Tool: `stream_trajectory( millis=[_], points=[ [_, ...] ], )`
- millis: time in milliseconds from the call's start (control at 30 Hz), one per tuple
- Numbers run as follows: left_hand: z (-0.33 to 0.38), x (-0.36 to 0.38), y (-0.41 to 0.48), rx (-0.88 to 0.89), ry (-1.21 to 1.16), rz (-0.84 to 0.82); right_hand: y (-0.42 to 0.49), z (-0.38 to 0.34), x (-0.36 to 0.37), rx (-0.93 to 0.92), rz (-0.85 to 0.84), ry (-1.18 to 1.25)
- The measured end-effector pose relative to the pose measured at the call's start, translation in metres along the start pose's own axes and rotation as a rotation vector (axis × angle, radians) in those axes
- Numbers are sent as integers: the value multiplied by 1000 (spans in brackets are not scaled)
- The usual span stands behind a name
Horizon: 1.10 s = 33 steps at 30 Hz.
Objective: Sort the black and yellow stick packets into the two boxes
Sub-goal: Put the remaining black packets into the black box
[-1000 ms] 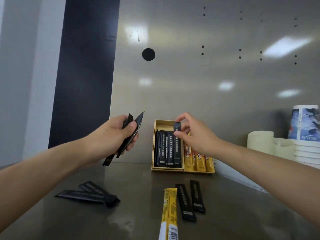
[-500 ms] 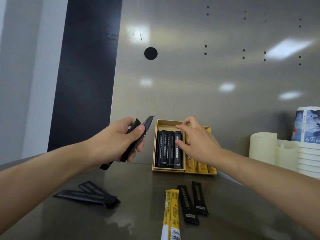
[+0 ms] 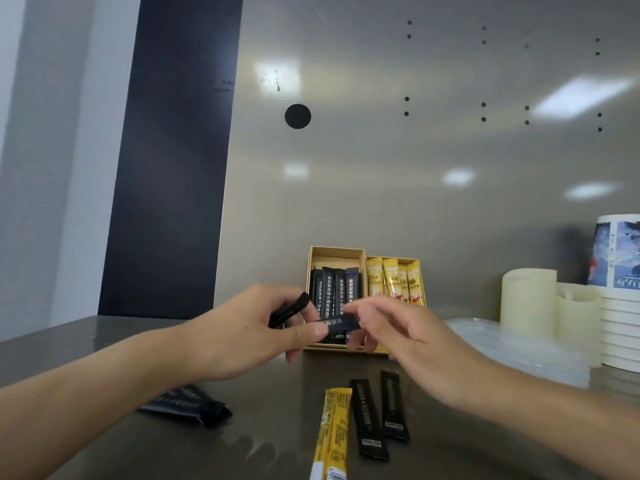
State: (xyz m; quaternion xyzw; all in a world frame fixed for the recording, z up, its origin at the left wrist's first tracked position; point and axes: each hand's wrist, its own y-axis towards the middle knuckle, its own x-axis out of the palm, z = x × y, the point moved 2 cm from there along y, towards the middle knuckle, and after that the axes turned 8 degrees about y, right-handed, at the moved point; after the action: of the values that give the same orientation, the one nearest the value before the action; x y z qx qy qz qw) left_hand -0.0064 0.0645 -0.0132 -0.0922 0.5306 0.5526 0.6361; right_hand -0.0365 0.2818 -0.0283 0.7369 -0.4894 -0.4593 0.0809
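Two open cardboard boxes stand against the back wall. The left box (image 3: 313, 271) holds several black packets (image 3: 334, 289); the right box (image 3: 420, 263) holds yellow packets (image 3: 394, 285). My left hand (image 3: 249, 337) is in front of them, shut on two black packets: one (image 3: 289, 311) sticks up between the fingers, the other (image 3: 341, 323) is pinched under the thumb and points right. My right hand (image 3: 401, 337) is blurred, its fingertips on either side of that packet's end; its grip is unclear. Loose on the table lie yellow packets (image 3: 332, 431), two black ones (image 3: 367, 420) and more black ones (image 3: 194, 405).
A stack of paper cups (image 3: 620, 306) and two cream cylinders (image 3: 528, 303) stand at the right. Clear plastic lids (image 3: 519, 355) lie in front of them. The steel back wall (image 3: 415, 185) rises just behind the boxes.
My right hand left the black box and came back toward me to the left hand. My left hand dropped lower and pushed one black packet out toward the right hand.
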Motion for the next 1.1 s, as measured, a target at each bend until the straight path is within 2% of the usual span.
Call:
stream_trajectory(
  millis=[100, 467, 733, 933, 1100],
  points=[
    [3, 7, -1, 22, 22, -27, -3, 6, 3, 25, -7, 91],
    [9, 12, 0, -41, 1, -22, -5, 0, -1, 27, 65, 134],
    [5, -1, -1, -161, -182, 28, -1, 11, -17, 112, 197, 228],
    [9, -2, -2, -182, -255, 63, 1, 12, -16, 123, 215, 247],
    [9, 0, -2, -124, -161, 24, -1, 8, -14, 127, 211, 253]
  ],
)
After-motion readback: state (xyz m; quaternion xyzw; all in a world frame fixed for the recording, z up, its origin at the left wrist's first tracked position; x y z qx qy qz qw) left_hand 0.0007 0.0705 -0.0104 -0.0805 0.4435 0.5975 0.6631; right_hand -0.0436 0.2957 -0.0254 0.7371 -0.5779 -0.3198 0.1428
